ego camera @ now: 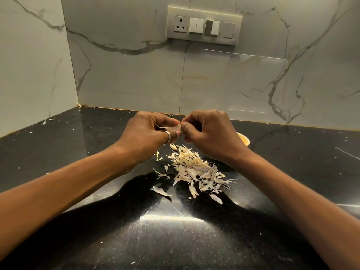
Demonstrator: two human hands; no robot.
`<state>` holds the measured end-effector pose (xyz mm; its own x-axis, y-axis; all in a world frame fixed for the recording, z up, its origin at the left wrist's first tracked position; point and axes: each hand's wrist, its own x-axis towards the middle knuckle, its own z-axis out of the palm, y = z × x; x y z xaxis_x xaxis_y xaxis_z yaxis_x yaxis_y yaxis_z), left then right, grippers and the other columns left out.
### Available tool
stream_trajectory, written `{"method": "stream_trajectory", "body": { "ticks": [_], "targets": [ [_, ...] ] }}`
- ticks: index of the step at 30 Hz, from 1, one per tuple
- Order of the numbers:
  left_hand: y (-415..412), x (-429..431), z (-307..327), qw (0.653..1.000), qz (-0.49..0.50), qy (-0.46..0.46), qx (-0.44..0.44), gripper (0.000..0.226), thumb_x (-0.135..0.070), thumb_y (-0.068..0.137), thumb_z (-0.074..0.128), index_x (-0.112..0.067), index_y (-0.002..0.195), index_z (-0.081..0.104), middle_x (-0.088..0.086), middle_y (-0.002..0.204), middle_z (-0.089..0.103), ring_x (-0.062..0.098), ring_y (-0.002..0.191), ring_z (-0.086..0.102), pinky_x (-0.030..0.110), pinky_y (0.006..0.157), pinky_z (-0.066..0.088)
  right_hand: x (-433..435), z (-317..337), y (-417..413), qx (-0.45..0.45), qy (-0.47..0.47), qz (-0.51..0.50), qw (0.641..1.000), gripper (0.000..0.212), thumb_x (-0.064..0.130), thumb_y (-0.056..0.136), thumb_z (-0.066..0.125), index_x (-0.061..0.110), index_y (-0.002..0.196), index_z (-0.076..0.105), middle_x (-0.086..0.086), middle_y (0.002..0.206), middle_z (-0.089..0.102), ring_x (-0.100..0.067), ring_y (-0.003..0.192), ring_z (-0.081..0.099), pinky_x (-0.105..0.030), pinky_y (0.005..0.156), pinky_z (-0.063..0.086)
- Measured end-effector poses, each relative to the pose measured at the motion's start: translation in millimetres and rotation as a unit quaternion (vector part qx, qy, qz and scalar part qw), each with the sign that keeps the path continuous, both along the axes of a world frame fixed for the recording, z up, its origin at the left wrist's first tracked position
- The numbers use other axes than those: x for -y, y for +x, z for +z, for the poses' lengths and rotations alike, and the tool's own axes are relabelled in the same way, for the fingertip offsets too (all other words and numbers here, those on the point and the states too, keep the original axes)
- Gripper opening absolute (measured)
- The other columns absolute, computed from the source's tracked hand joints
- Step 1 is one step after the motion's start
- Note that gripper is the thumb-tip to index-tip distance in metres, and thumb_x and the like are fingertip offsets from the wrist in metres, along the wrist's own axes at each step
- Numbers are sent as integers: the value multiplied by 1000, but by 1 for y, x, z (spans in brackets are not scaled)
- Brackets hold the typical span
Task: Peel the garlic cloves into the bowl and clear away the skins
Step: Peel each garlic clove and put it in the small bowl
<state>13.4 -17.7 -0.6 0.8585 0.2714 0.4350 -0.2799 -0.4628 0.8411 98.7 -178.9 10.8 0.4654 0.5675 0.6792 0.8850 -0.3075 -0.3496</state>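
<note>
The garlic clove is held in the air between both hands, above the far end of the skin pile and clear of the counter; only a small part of it shows between the fingertips. The left hand grips it with curled fingers and the thumb, and a pale flap of skin pokes out beside those fingers. A silver ring sits on the left thumb. The right hand pinches the clove's other end between thumb and forefinger, its remaining fingers folded under. The two thumbs almost touch. Directly below and toward the person lies a pile of garlic skins, papery and cream-white, spread loosely on the black speckled countertop. A few single skins lie apart from the pile, one larger piece nearer the person. Just behind the right wrist, a pale yellow bowl stands on the counter, mostly hidden by the hand, so its contents cannot be seen. Small white flecks dot the countertop toward the corner on the left. Behind rises a white marble-patterned wall carrying a switch panel with a socket.
</note>
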Motion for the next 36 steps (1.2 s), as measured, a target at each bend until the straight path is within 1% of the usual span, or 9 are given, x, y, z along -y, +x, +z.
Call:
{"method": "stream_trajectory", "body": {
  "ticks": [4,8,13,18,21,25,28,34,36],
  "targets": [
    [0,-1,-2,1000,7,7,8,21,-13,82,81,-16,102,79,-1,91,78,16,89,75,41,87,61,-4,-5,-2,-23,22,-12,999,12,15,97,66,9,97,76,-2,77,76,-13,67,73,-42,67,61],
    [1,-2,-3,1000,13,-9,14,17,-12,81,82,-14,97,80,1,87,78,20,86,76,42,84,62,-5,-6,-5,-55,39,-10,998,11,12,96,65,11,94,76,-1,76,76,-9,66,73,-40,69,62],
    [1,3,-2,999,16,-44,16,14,-11,79,82,-11,93,80,3,84,78,22,82,76,39,80,62,-8,-8,-6,-44,56,-30,997,12,13,95,66,10,92,77,-2,77,76,-14,69,73,-40,67,60],
    [0,7,-3,995,14,-103,6,12,-2,80,80,-10,88,80,8,83,78,27,85,76,39,82,61,-12,-11,-9,-21,74,-51,996,13,14,93,66,9,87,77,3,71,71,-6,59,62,-24,57,51],
    [-2,10,-2,994,3,-105,2,18,7,81,75,-10,87,79,9,84,78,25,85,76,41,83,62,-12,-12,-8,-25,88,-55,994,14,13,94,64,10,86,75,0,73,72,-12,64,67,-35,62,56],
    [-2,10,1,990,-11,-143,9,13,-2,77,80,-7,89,78,10,87,78,29,89,76,41,84,62,-10,-8,-6,-64,94,-29,993,12,13,97,65,10,94,77,-2,82,75,-16,74,72,-42,70,61],
    [-2,10,1,987,-18,-156,14,14,-3,76,80,-9,88,77,10,86,78,28,90,75,32,78,63,-8,-7,-3,-89,99,-11,991,12,12,97,65,9,97,77,-2,86,76,-18,79,74,-44,72,63],
    [-1,8,-1,988,-33,-152,11,16,-4,77,79,-11,91,77,8,91,78,25,91,76,27,77,62,-4,-5,1,-95,79,9,992,11,12,96,67,9,99,77,-4,87,76,-19,79,75,-45,72,63],
    [-1,8,-2,989,-38,-143,8,18,-3,79,78,-10,95,77,9,93,78,25,93,75,31,81,62,-3,-5,1,-93,76,11,993,11,12,96,67,9,98,77,-3,86,76,-17,78,74,-44,72,63]
  ]
}}
